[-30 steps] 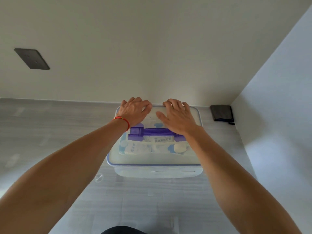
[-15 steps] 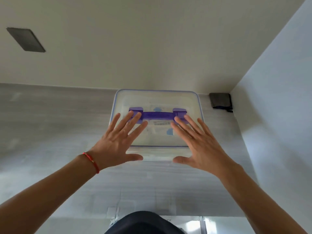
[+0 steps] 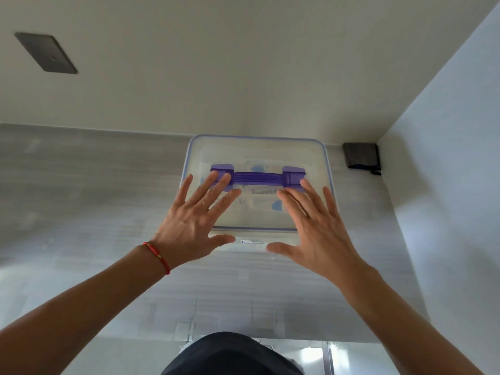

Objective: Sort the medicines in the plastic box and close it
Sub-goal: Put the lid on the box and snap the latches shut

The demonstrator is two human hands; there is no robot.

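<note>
Plastic box [image 3: 257, 147]: it sits on the grey counter [image 3: 81, 185], pushed back against the white wall, in front of me and slightly right of centre. Its translucent lid [image 3: 305, 158] with the blue rim lies flat on top, so the box looks covered.

Handle [image 3: 257, 178]: 1 purple carry handle lies across the lid, running left to right, between my 2 hands.

Medicines [image 3: 259, 200]: pale packets with blue marks show blurred through the lid; I cannot tell what they are.

My left hand [image 3: 189, 226]: fingers straight and spread, palm down over the near left part of the lid. My fingertips [image 3: 215, 175] overlap the left end of the handle. My thumb points right along the box's near edge. I hold nothing; whether the palm presses the lid I cannot tell.

My right hand [image 3: 319, 231]: same pose, fingers straight and spread over the near right part of the lid, fingertips at the handle's right end, thumb pointing left. It grips nothing.

Red string bracelet [image 3: 158, 257]: on my left wrist.

Dark pouch [image 3: 361, 158]: in the corner, right of the box, apart from it.

Grey plate [image 3: 46, 52]: on the wall, upper left.
</note>
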